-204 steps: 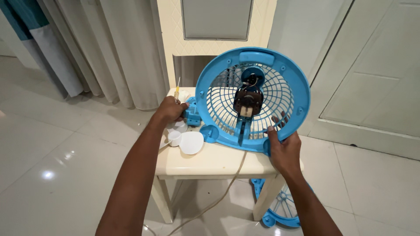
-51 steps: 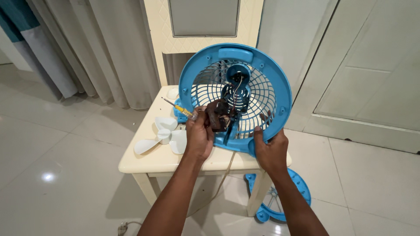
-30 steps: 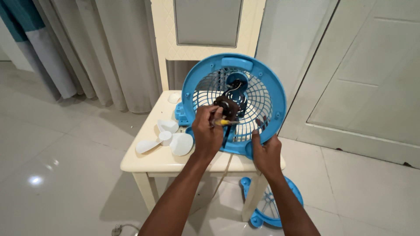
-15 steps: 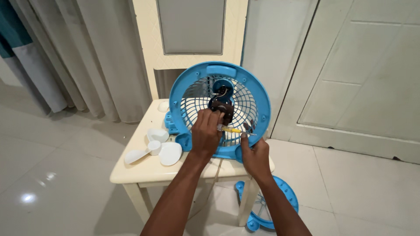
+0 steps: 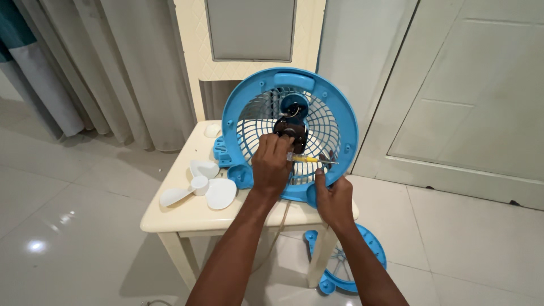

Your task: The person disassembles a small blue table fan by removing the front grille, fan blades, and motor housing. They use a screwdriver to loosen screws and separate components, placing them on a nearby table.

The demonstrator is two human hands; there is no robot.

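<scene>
blue grille, brown motor, one screwdriver

blue plastic fills most of my view: the round fan grille [image 5: 340, 122] stands upright on the cream bench [image 5: 192, 212], its feet near the front edge. my right hand [image 5: 334, 195] holds it at the lower right rim, thumb up on the front and the other fingers curled behind, so it cannot tip. my left hand [image 5: 272, 164] is up at the hub, fingers bunched together around the yellow-handled screwdriver [image 5: 311, 160], which lies across the mesh pointing right, and they press close under the dark brown motor [image 5: 290, 130]. whether they also pinch the motor itself i cannot tell; my knuckles hide the contact.

to do this well, i judge the grille should stay braced by the right hand while the left works. the tool in the same hand as the motor feels crowded, and thin wires run from the motor up to the round blue hub [image 5: 294, 105], so any pull ought to be gentle.

off to the left the white fan blade [image 5: 198, 190] lies flat on the bench, apart from the grille. a small blue housing piece [image 5: 221, 152] sits behind the rim. the other blue grille [image 5: 354, 260] lies on the tiled floor by the bench leg.
</scene>
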